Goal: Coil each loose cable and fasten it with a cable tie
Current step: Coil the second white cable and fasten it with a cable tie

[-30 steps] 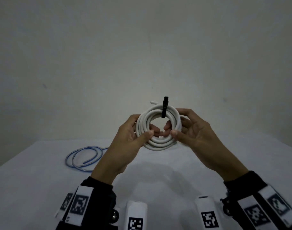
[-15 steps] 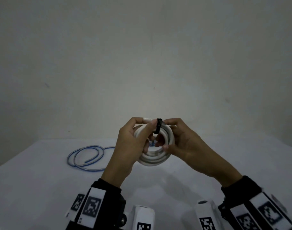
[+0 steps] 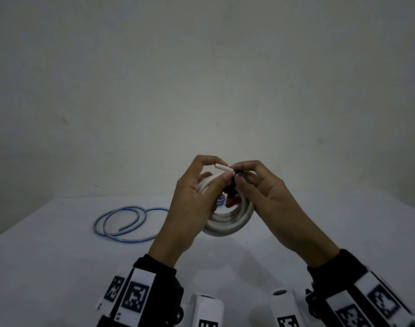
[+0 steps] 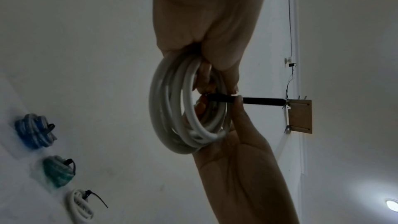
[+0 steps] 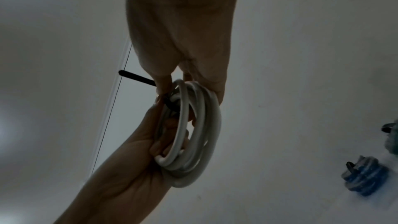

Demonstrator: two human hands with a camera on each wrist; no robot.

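Now the white coil (image 3: 227, 223) is sitting lower and tilted flatter between the hands than a second ago, when it was standing upright with the black tie (image 3: 234, 182) poking up at its top. Both hands are working at that top edge, so the tie is probably being cinched, which would leave this cable nearly done.

Going left to right in the head view, the blue cable (image 3: 121, 223) is lying on the white table (image 3: 60, 267) in loose loops, untied, well apart from the hands; it looks like the next one due. The left hand (image 3: 192, 208) is wrapping its fingers round the coil's left side, with thumb and forefinger pinching near the cable's free end (image 3: 221, 166). The right hand (image 3: 267, 197) is pinching the tie at the coil's top while its lower fingers are reaching through the ring. From the left wrist, the tie's tail (image 4: 262, 101) is sticking straight out past the right fingertips.

No containers are showing. Three bundles are already lying tied on the table in the left wrist view: blue (image 4: 34, 132), green (image 4: 58, 171) and white (image 4: 80, 203).
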